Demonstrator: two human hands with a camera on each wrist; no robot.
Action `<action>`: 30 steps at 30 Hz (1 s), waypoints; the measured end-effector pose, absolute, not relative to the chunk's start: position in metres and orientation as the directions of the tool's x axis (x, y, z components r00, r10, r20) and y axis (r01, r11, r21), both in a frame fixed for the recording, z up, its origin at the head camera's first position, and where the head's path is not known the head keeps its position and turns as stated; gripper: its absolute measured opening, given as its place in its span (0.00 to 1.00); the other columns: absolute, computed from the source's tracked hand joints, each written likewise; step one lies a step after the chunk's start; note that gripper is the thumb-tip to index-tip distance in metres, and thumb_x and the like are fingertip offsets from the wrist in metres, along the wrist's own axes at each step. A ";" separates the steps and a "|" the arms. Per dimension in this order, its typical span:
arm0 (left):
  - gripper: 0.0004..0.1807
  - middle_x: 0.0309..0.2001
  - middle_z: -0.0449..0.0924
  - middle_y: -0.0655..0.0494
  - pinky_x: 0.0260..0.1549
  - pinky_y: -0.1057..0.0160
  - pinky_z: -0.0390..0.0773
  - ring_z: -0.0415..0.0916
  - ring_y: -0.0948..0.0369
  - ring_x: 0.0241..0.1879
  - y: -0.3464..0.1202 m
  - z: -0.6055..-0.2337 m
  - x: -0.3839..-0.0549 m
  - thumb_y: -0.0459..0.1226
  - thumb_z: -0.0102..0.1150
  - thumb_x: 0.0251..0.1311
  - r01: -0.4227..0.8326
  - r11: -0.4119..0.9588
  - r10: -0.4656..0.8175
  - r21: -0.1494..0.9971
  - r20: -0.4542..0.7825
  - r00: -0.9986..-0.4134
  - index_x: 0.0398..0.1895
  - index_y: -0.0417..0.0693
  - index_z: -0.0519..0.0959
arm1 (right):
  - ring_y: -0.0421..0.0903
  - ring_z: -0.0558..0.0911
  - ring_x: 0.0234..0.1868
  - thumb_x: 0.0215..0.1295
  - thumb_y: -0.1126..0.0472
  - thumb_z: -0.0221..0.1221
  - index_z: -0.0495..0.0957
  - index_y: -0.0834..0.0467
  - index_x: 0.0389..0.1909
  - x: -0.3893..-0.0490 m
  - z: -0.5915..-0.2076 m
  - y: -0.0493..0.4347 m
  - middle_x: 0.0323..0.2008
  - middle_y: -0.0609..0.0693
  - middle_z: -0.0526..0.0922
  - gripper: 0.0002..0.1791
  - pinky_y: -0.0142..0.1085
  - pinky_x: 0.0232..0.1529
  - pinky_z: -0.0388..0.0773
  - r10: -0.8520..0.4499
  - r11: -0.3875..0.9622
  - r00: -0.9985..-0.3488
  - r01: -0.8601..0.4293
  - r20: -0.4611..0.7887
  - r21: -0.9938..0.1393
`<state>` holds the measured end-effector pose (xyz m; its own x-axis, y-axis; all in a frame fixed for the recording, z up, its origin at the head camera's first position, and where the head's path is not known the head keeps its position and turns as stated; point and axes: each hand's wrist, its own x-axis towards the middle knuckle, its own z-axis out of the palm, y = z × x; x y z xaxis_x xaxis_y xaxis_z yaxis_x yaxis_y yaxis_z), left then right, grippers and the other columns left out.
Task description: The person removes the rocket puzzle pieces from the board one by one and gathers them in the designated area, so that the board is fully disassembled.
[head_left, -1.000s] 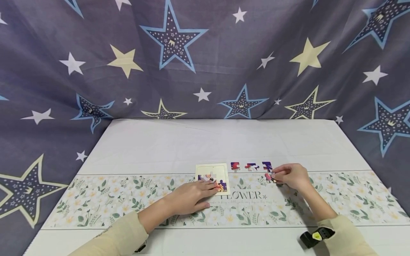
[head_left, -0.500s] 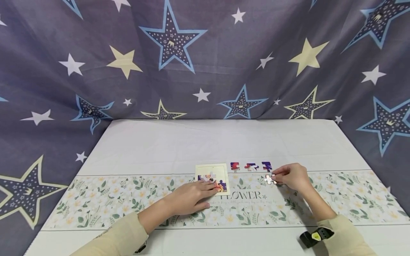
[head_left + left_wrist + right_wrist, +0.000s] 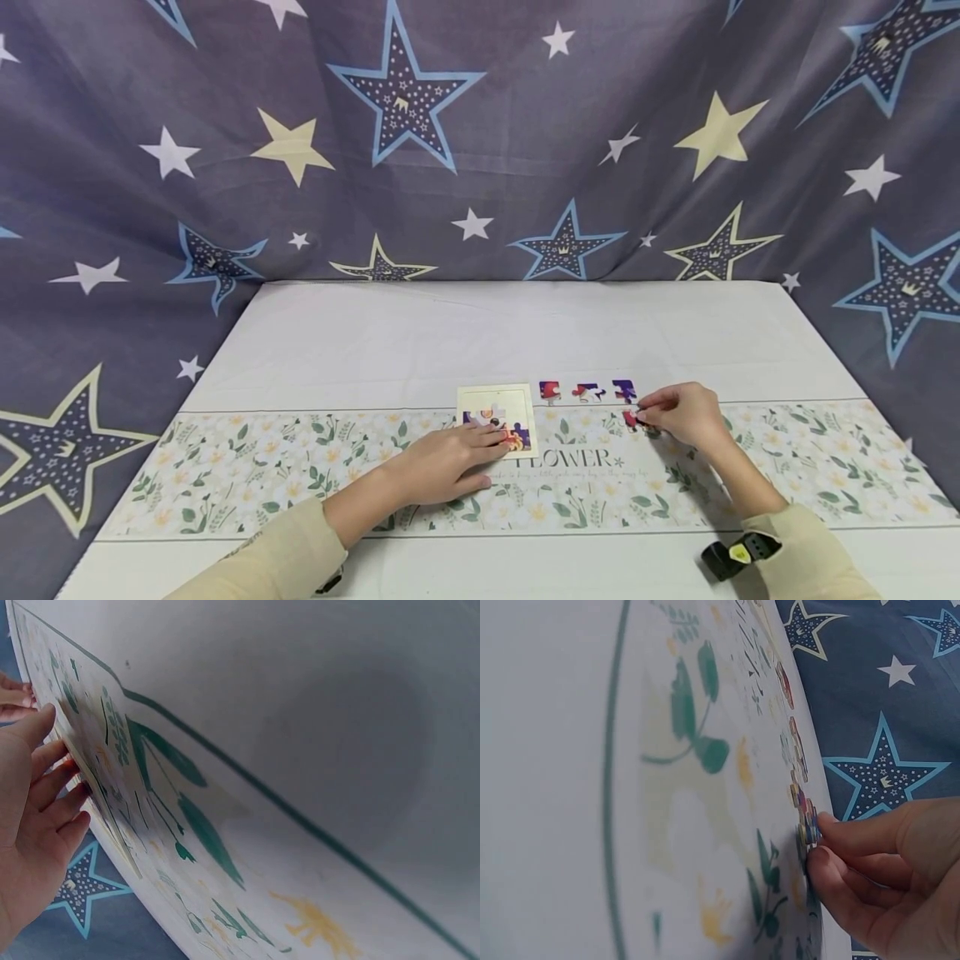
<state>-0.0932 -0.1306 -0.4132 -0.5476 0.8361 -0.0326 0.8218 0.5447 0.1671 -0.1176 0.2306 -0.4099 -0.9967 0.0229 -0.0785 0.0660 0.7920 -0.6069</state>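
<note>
My left hand [image 3: 457, 458] lies with extended fingers over the lower part of a cream square puzzle tray [image 3: 533, 417], hiding some of it. Inside the tray are several fitted jigsaw pieces in purple, red and orange. At the right, my right hand [image 3: 686, 412] pinches a small red and dark puzzle piece [image 3: 631, 422] between thumb and fingertips, low over the cloth. In the right wrist view the thumb and index finger [image 3: 836, 870] meet at the edge of the coloured pieces [image 3: 808, 817].
Three loose puzzle pieces lie in a row right of the tray: a red one [image 3: 550, 390], a red, white and purple one [image 3: 589, 392] and a purple one [image 3: 624, 390]. A white tablecloth [image 3: 450, 333] with a flowered band covers the table, before a star-patterned curtain [image 3: 510, 108].
The puzzle piece in my right fingers has turned: half a second ago its plain pale side showed, now its red and dark face does. My left hand has stayed put.
</note>
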 end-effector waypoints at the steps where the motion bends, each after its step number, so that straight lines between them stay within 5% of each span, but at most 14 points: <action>1: 0.27 0.69 0.68 0.51 0.70 0.55 0.65 0.65 0.55 0.70 -0.131 -0.413 -0.093 0.48 0.51 0.69 0.822 0.544 0.836 0.167 -0.031 -0.547 0.68 0.49 0.69 | 0.38 0.79 0.21 0.55 0.63 0.66 0.86 0.64 0.35 -0.118 -0.409 0.230 0.24 0.53 0.87 0.09 0.31 0.23 0.73 0.023 0.794 -0.997 0.065 -0.077 -0.604; 18: 0.27 0.70 0.67 0.52 0.70 0.55 0.65 0.64 0.54 0.70 -0.130 -0.414 -0.095 0.48 0.52 0.68 0.811 0.553 0.830 0.191 -0.039 -0.557 0.68 0.49 0.68 | 0.40 0.83 0.28 0.57 0.61 0.67 0.85 0.61 0.40 -0.136 -0.402 0.164 0.32 0.54 0.88 0.11 0.31 0.31 0.80 -0.153 0.677 -0.985 -0.042 -0.084 -0.735; 30: 0.24 0.68 0.70 0.54 0.67 0.54 0.70 0.68 0.55 0.68 -0.127 -0.411 -0.098 0.47 0.51 0.69 0.785 0.579 0.812 0.220 -0.075 -0.578 0.66 0.52 0.71 | 0.41 0.84 0.32 0.56 0.69 0.65 0.84 0.62 0.40 -0.141 -0.409 0.098 0.35 0.54 0.88 0.10 0.29 0.36 0.82 -0.425 0.589 -0.905 -0.269 -0.009 -0.762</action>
